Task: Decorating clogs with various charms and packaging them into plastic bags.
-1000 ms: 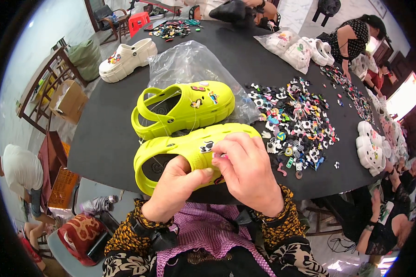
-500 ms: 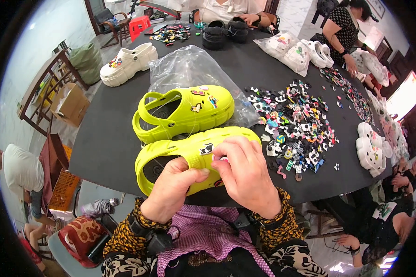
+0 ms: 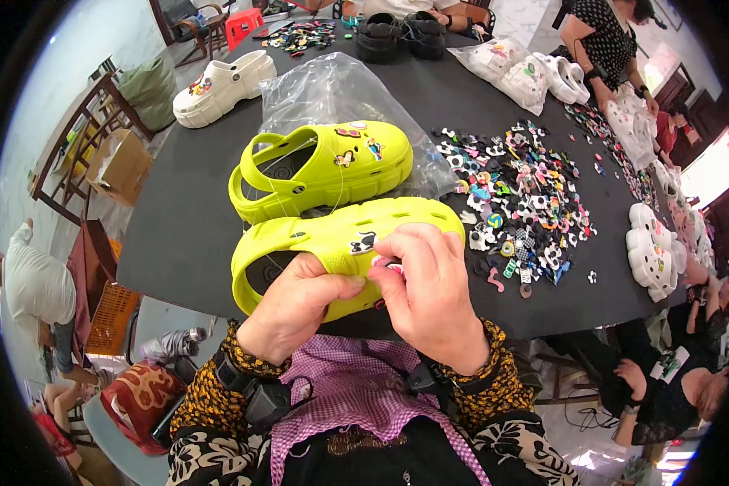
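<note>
A lime-green clog lies tilted on the table right in front of me. My left hand grips it by the near side of its opening, thumb on the upper. Over the toe, my right hand pinches a small pink-and-white shoe charm against the upper; the fingers hide most of it. A black-and-white charm sits beside the right fingertips. Just beyond stands the matching lime clog, with several charms on its upper.
Right of the clogs spreads a pile of loose charms. A clear plastic bag lies behind them. A white clog stands far left, black shoes at the back, a white clog at the right edge. Other people work around the table.
The view has tipped, so the table and shoes appear slightly higher. Both hands keep their hold at the near clog, and the right fingers stay on the charm.
</note>
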Demonstrator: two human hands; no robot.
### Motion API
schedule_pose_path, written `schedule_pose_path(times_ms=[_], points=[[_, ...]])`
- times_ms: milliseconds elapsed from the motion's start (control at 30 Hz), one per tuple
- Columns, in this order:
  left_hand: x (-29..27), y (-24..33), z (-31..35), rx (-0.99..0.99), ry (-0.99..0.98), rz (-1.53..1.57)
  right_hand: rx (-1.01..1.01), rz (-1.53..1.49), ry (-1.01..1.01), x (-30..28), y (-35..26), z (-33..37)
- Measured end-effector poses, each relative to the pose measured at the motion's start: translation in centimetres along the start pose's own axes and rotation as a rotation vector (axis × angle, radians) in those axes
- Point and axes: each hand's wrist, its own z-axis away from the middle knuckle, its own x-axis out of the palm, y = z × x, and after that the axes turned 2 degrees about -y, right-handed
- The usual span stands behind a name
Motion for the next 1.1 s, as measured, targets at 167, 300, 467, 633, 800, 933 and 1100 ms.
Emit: schedule_pose_path(times_ms=[167,300,467,633,800,933,1100], points=[[0.2,-0.1,-0.1,0.03,0.063,-0.033,-0.06,0.078,0.069,1.1,-0.1,0.3],[0.2,-0.1,-0.3,0.06,0.084,-0.035,-0.094,0.096,0.027,0.7,-0.1,0.0],[-0.2,0.2,-2.0,0.09,0.037,-0.068,-0.225,0.123,-0.084,0.8,0.6,1.1],[0.4,1.2,-2.1,0.112,0.048,-0.076,0.032,0.023,0.08,-2.6,2.3,0.9],[1.1,1.2,-2.4,0.131,0.091,-0.242,0.187,0.121,0.041,-4.6,6.4,1.3],[1.5,2.0,-1.8,0.118,0.102,-0.289,0.183,0.247,-0.102,-5.5,8.8,1.6],[0.6,3.5,-1.9,-0.073,0.119,-0.13,0.108,0.384,-0.256,-5.8,10.6,0.9]])
